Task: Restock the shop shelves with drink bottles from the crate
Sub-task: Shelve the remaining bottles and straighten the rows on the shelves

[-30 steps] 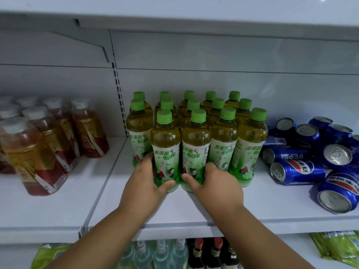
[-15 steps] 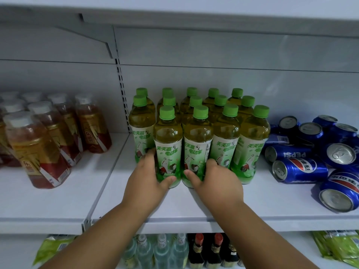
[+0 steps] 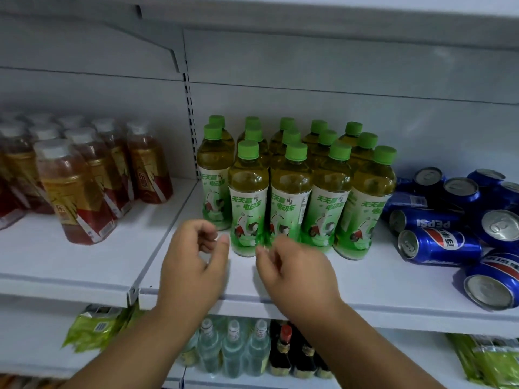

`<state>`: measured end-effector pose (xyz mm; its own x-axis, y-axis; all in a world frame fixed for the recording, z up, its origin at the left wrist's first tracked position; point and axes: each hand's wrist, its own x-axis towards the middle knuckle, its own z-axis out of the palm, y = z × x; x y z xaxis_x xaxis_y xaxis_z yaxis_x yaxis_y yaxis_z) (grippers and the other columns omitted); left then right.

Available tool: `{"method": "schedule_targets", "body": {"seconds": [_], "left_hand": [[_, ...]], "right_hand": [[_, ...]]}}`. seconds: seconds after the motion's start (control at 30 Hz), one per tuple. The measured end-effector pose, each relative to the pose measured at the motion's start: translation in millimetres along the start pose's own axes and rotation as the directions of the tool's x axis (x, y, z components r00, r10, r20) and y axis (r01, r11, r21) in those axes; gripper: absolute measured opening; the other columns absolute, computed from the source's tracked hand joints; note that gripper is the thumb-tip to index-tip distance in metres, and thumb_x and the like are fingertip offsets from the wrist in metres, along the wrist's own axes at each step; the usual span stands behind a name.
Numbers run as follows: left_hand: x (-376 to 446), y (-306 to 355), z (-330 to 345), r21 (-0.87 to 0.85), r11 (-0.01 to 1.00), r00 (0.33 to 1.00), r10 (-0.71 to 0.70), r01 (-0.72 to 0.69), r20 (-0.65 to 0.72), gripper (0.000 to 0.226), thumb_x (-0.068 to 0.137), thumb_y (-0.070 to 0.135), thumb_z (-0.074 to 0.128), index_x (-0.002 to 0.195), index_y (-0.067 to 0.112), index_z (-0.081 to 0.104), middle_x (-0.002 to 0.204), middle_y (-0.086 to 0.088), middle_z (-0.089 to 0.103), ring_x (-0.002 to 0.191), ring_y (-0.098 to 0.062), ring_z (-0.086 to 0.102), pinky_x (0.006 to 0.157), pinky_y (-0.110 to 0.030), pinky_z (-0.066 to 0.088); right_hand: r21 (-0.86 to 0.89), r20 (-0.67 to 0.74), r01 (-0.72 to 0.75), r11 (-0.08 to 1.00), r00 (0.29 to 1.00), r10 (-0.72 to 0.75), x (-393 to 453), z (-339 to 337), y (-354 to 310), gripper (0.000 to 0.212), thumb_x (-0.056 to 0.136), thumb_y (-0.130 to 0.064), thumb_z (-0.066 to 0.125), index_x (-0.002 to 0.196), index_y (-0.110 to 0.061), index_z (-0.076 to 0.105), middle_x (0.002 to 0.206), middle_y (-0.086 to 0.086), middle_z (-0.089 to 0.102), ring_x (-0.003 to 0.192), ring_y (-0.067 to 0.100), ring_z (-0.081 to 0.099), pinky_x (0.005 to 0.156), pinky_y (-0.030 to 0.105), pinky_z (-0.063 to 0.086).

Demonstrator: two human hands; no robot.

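Green-capped tea bottles (image 3: 292, 197) were found upright in tight rows on the white shelf (image 3: 365, 279), approx. centre, btwn red-label bottles (image 3: 75, 192) and blue cans (image 3: 441, 242). Left hand (image 3: 193, 265) and right hand (image 3: 300, 272) were noted loosely curled, empty — just in front of the front row, nothing gripped.

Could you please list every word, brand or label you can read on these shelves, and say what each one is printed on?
"天天赢 电动车": on the labels of the front green tea bottles.
"PEPSI", seen upside down: on a blue can lying on its side.
"百事", seen upside down: on the blue can below it.
"东鹏": on the labels of the white-capped amber bottles.
Small print on the green tea labels and the lower-shelf items: too small or blurred to read.
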<state>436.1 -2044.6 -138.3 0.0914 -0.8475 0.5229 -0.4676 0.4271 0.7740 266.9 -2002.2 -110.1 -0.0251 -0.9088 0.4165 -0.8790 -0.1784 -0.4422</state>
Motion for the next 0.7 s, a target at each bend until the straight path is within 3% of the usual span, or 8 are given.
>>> {"method": "schedule_targets", "body": {"seconds": [0.1,0.17,0.27,0.37,0.47,0.57,0.7], "left_hand": [[-23,17,-26,-0.016,0.998,0.997,0.061,-0.062,-0.052,0.004,0.088,0.042,0.051,0.089,0.042,0.054,0.088,0.017,0.061,0.082,-0.004,0.06,0.066,-0.008,0.041],[-41,28,-40,0.009,0.998,0.995,0.068,-0.068,-0.068,0.004,0.087,0.038,0.051,0.086,0.038,0.055,0.086,0.013,0.062,0.08,-0.009,0.061,0.065,-0.015,0.043],[-74,39,-54,0.027,0.999,0.991,0.034,-0.031,-0.132,0.004,0.085,0.036,0.053,0.084,0.034,0.056,0.08,0.008,0.062,0.073,-0.014,0.06,0.061,-0.026,0.045],[-118,51,-64,0.054,0.998,0.981,-0.021,0.032,-0.193,0.005,0.084,0.032,0.052,0.081,0.032,0.056,0.076,0.007,0.059,0.068,-0.013,0.056,0.059,-0.028,0.043],[-178,72,-68,0.137,0.985,0.961,-0.066,0.106,-0.27,0.005,0.084,0.029,0.052,0.079,0.029,0.055,0.074,0.005,0.058,0.067,-0.017,0.056,0.059,-0.036,0.045],[-237,90,-73,0.214,0.953,0.924,-0.125,0.213,-0.361,0.004,0.082,0.029,0.053,0.079,0.029,0.055,0.075,0.008,0.059,0.065,-0.013,0.055,0.056,-0.027,0.042],[-313,116,-80,0.309,0.89,0.893,-0.195,0.335,-0.405,0.008,0.081,0.027,0.053,0.075,0.032,0.054,0.077,0.014,0.06,0.066,-0.004,0.055,0.057,-0.011,0.037]], "right_hand": [[0.167,-0.057,0.184,0.969,0.983,-0.177,-15,-3,-20,0.032,0.095,-0.043,0.045,0.068,-0.024,0.041,0.055,-0.008,0.044,0.049,0.018,0.044,0.045,0.033,0.031],[0.241,-0.03,0.243,0.94,0.97,-0.243,-25,-5,-28,0.033,0.093,-0.044,0.041,0.069,-0.022,0.043,0.055,-0.007,0.047,0.05,0.017,0.044,0.046,0.034,0.035],[0.303,0.035,0.329,0.894,0.934,-0.356,-41,-6,-32,0.031,0.092,-0.044,0.04,0.069,-0.023,0.043,0.056,-0.008,0.045,0.052,0.015,0.042,0.048,0.035,0.036],[0.379,0.064,0.413,0.828,0.881,-0.469,-64,-6,-31,0.029,0.093,-0.036,0.05,0.069,-0.026,0.039,0.057,-0.01,0.043,0.053,0.011,0.041,0.049,0.035,0.037],[0.492,0.153,0.444,0.749,0.803,-0.576,-100,-9,-26,0.031,0.095,-0.032,0.052,0.068,-0.022,0.042,0.057,-0.004,0.049,0.053,0.019,0.048,0.049,0.04,0.041],[0.585,0.211,0.438,0.683,0.731,-0.649,-141,-10,-21,0.033,0.096,-0.037,0.046,0.069,-0.017,0.045,0.057,-0.001,0.048,0.053,0.019,0.046,0.049,0.043,0.039],[0.677,0.251,0.406,0.614,0.657,-0.711,-200,-4,-16,0.033,0.096,-0.025,0.057,0.067,-0.018,0.043,0.054,0.001,0.045,0.049,0.02,0.045,0.045,0.043,0.038]]}}
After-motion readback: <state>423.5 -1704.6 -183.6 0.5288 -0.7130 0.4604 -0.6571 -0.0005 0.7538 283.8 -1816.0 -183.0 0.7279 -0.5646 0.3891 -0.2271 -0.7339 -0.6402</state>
